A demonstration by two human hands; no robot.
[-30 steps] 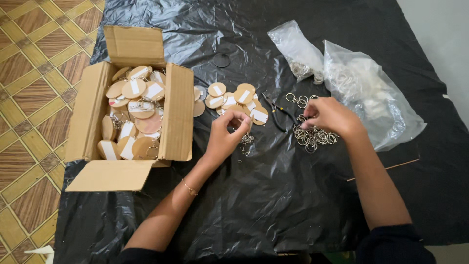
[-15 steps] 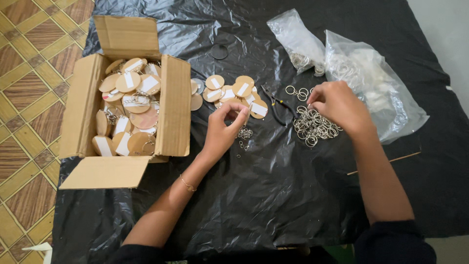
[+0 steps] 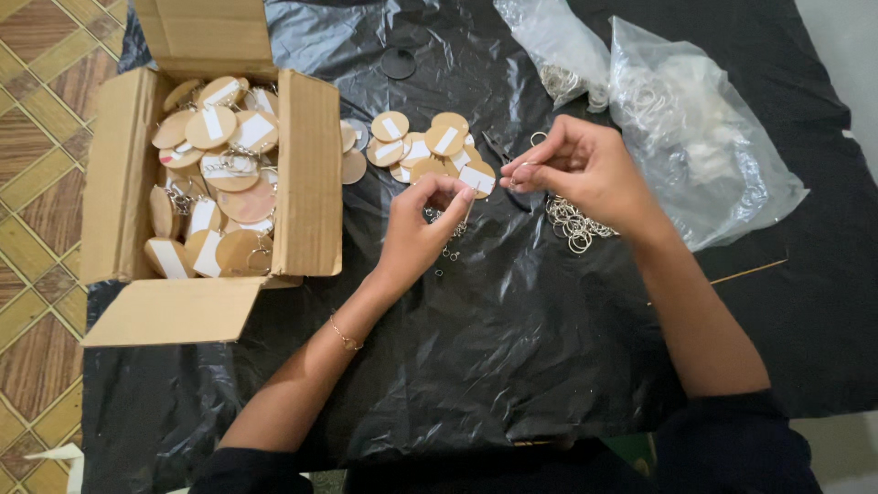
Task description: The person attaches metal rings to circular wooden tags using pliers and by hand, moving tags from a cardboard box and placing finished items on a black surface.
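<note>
**Ring onto disc: keep both pinches tight**

Left to right: cardboard box (image 3: 306, 174) holds the finished wooden discs. Our left hand (image 3: 416, 233) pinches a small piece at the fingertips, too small to tell what. Loose discs (image 3: 430, 146) lie just beyond. Our right hand (image 3: 585, 169) pinches a key ring (image 3: 526, 169) above the ring pile (image 3: 574, 222). We'd judge: bring hands close, work low over the black sheet (image 3: 512, 348).

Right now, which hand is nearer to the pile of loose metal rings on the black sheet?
Right. The right hand hovers directly over the pile of metal rings, just above it. The left hand sits off to the pile's left, nearer the wooden discs.
</note>
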